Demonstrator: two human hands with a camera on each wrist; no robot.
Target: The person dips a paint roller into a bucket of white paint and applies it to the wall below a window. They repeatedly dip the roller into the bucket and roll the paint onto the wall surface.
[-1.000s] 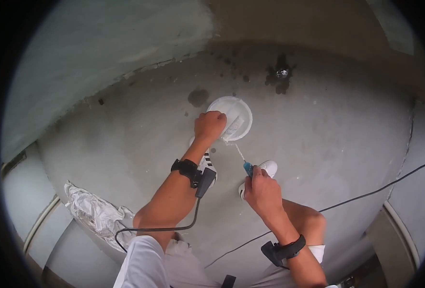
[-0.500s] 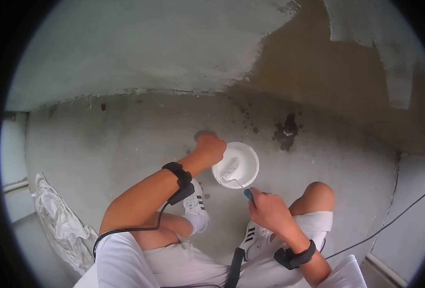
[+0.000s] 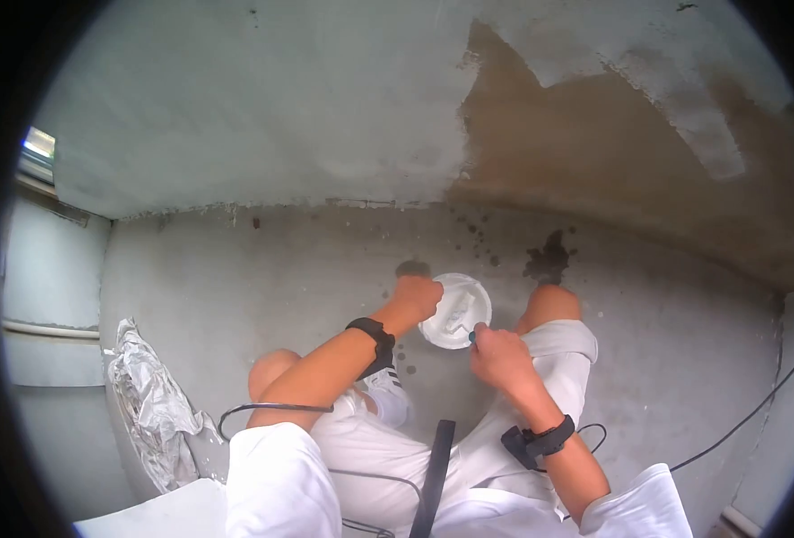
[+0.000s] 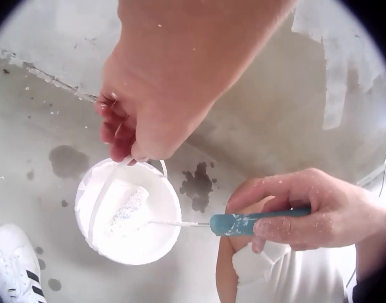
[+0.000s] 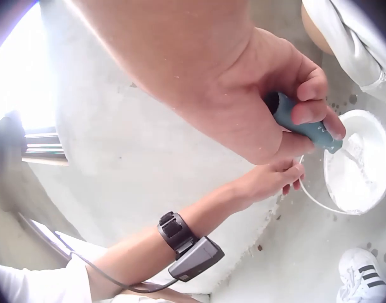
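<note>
My left hand (image 4: 145, 120) has its fingers curled in, pinching the white bail (image 4: 104, 189) above the bucket (image 4: 170, 235), I'd judge to steady it. My right hand (image 4: 332, 214) is wrapped round the teal grip (image 4: 231, 225) of a paint roller, likely angling the rod (image 4: 186, 223) over the rim so that the roller head (image 4: 128, 211) can lie inside the bucket.

The exact pinch point is covered by my left fingers, and the rear of the grip by my right palm. White on white, I can't make out how deep the coating is or how far the head sinks. Nor can I tell whether the bucket rests on the floor (image 3: 191, 278) or hangs just off it.

Farther out, a striped white shoe (image 4: 16, 265) is cut off by the left-wrist view's edge, and the wall's brown patch (image 3: 558, 143) fades into shadow at the right.
</note>
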